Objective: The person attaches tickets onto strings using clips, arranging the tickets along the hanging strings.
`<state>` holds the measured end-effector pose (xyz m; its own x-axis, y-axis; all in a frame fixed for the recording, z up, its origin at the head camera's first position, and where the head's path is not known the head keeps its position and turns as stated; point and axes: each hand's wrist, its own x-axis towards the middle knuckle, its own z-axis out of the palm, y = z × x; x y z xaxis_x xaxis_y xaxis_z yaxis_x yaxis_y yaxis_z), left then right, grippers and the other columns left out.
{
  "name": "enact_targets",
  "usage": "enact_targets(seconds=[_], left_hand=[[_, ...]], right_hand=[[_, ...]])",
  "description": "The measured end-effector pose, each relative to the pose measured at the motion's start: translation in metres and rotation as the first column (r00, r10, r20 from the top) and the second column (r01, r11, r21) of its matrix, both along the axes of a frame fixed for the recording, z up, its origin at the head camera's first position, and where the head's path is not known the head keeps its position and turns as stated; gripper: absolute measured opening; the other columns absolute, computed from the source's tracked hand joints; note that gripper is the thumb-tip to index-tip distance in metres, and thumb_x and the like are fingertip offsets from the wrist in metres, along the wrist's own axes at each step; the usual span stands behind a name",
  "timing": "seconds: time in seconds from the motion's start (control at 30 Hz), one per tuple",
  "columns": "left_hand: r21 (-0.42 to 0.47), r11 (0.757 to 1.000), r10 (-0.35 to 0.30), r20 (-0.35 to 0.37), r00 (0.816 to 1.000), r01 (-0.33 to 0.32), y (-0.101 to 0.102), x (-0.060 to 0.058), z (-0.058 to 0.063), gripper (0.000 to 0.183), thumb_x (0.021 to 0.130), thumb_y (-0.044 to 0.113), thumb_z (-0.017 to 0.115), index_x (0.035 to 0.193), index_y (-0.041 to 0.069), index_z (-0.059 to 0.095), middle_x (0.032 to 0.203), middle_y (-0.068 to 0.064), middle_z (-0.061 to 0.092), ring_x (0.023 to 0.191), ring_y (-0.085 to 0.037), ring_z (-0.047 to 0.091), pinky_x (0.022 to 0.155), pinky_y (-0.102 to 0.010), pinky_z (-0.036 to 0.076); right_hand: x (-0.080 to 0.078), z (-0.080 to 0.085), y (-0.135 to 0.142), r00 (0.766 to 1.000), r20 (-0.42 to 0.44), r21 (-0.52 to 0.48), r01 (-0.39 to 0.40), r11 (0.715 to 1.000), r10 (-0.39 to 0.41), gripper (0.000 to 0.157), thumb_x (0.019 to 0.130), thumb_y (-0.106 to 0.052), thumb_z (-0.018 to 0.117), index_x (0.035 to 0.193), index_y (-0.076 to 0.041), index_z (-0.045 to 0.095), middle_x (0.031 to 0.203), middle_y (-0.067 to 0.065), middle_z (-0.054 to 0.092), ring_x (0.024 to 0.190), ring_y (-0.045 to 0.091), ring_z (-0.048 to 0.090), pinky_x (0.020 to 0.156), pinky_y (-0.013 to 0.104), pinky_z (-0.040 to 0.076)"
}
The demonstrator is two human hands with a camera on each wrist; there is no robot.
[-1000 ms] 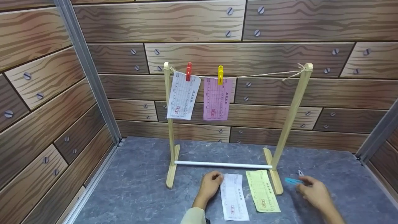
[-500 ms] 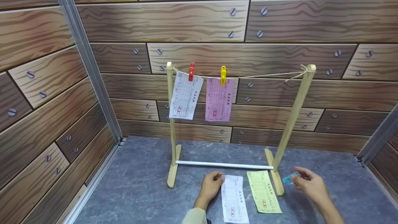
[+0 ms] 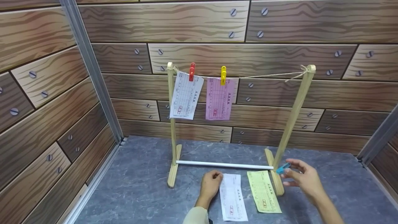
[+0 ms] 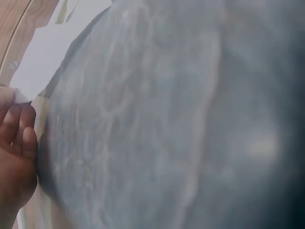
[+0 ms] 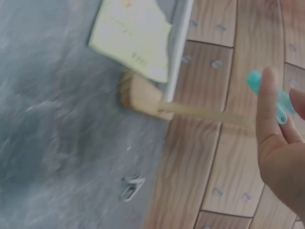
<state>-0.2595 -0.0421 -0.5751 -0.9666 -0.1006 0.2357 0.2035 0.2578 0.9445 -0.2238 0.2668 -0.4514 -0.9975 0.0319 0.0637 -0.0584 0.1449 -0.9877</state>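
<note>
My left hand [image 3: 210, 187] pinches the top left corner of a white printed slip [image 3: 233, 199]; in the left wrist view that slip [image 4: 45, 57] rises from between thumb and fingers. A blue clothespin [image 3: 283, 168] is held between the thumb and fingers of my right hand [image 3: 304, 179], close beside the rack's right post. The right wrist view shows the same clothespin [image 5: 282, 106] raised off the tabletop. Between the hands lies a yellow-green slip [image 3: 264, 192]. A white slip [image 3: 186, 96] under a red clothespin [image 3: 192, 72] and a pink slip [image 3: 219, 99] under a yellow clothespin [image 3: 223, 75] hang from the string.
The wooden rack has a left post [image 3: 172, 130], a right post [image 3: 293, 118], a string [image 3: 267, 75] tied between them and a white crossbar [image 3: 224, 165] below. A grey clothespin [image 5: 131, 186] lies on the table at the right. Wood-patterned walls [image 3: 199, 21] enclose the table.
My right hand has lifted the blue clothespin from the right and carried it left towards the right post. The left hand stays at the white slip's corner.
</note>
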Motion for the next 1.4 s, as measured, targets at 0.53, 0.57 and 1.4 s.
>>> enact_targets(seconds=[0.53,0.57,1.4], left_hand=[[0.002,1.000,0.023,0.009,1.000,-0.023,-0.009,-0.007,0.023,0.006,0.087,0.002,0.072,0.082,0.005,0.072,0.070,0.005,0.059,0.064,-0.007,0.053,0.063,-0.027,0.047],[0.005,1.000,0.019,0.006,1.000,-0.019,-0.009,-0.007,0.026,0.005,0.088,0.002,0.072,0.083,0.003,0.072,0.070,0.005,0.059,0.065,-0.008,0.053,0.063,-0.027,0.047],[-0.070,0.997,0.014,-0.358,0.934,-0.042,0.023,-0.027,0.181,0.007,0.089,0.007,0.074,0.083,0.008,0.070,0.074,0.006,0.064,0.067,-0.003,0.052,0.064,-0.024,0.047]], right_hand=[[-0.006,0.045,-0.018,0.975,-0.199,-0.071,-0.115,0.991,0.099,0.051,0.095,0.001,0.067,0.138,0.017,0.045,0.108,0.015,0.064,0.085,0.021,0.074,0.072,0.036,0.059],[-0.007,0.046,-0.019,0.975,-0.198,-0.052,-0.112,0.992,0.100,0.052,0.095,-0.001,0.067,0.139,0.016,0.045,0.108,0.015,0.064,0.085,0.021,0.074,0.072,0.036,0.059],[-0.016,0.099,-0.038,0.964,-0.245,0.051,-0.094,0.994,0.104,0.027,0.097,-0.001,0.065,0.121,0.011,0.060,0.093,0.016,0.069,0.076,0.020,0.074,0.071,0.035,0.059]])
